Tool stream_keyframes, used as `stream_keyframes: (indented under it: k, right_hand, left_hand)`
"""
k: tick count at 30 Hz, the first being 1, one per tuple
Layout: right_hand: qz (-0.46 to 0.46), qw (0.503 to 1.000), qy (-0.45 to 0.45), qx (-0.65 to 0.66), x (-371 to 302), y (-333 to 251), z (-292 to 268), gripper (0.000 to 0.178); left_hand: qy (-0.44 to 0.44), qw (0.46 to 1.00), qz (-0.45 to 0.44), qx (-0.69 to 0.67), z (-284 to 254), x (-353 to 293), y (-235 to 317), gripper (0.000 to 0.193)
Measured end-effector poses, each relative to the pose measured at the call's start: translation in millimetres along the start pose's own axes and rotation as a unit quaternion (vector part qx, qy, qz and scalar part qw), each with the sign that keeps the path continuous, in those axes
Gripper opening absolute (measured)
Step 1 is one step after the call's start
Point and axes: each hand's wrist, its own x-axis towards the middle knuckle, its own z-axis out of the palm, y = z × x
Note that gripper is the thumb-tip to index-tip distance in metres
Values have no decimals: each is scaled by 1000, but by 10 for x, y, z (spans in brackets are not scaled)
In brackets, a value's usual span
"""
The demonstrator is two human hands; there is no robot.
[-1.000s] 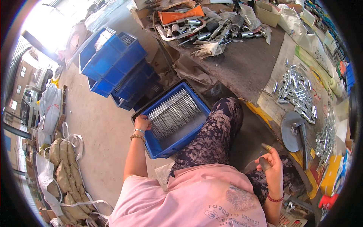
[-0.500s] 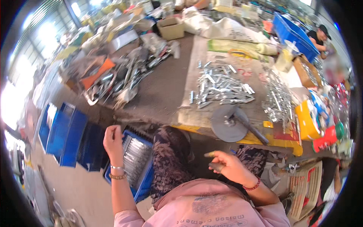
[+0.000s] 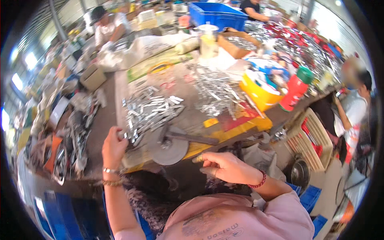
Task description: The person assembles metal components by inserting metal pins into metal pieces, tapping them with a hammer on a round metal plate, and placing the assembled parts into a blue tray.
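Observation:
My left hand point(image 3: 113, 149), with curled fingers, is at the left edge of a pile of small flat silver metal pieces point(image 3: 154, 108). A shiny bit shows at its fingertips, but whether they grip it is unclear. My right hand point(image 3: 228, 167) hovers by the table's front edge, its thumb and forefinger apart and nothing visible between them. Coverings wrap the tips of those two digits. Between my hands, a hammer point(image 3: 200, 139) lies across a round grey metal disc point(image 3: 170, 154).
A second heap of thin metal pieces point(image 3: 218, 92) lies farther right, beside a yellow container point(image 3: 260, 94) and a red canister with a green lid point(image 3: 296, 88). Metal scrap point(image 3: 74, 136) covers the left side. Blue crates point(image 3: 60, 214) stand below left. Other people work across and to the right.
My left hand has moved from above the blue crate of silver pieces to the pile on the table. The view has swung right. My right hand keeps its spread thumb and forefinger.

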Motion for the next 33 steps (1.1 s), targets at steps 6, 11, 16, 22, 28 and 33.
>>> stream_keyframes:
  k: [6,11,16,22,28,33]
  right_hand:
    - [-4,954,259,-148,-3,291,-689,33]
    - [-7,903,316,-291,396,504,-941,34]
    - [-4,859,315,-403,717,806,-973,34]
    - [44,890,306,-334,748,793,-1018,44]
    - [26,950,146,274,707,40,-398,20]
    - [6,987,52,154,774,-5,155,17]
  left_hand:
    - [51,999,14,14,79,-64,80,49]
    - [72,990,72,-99,21,-317,424,48]
    - [-4,980,164,-115,19,-745,852,46]
    - [-78,966,210,-131,89,-878,872,20]
    - [-38,970,178,-160,205,-918,777,15]
    - [-41,975,143,-166,142,-1003,836,14]
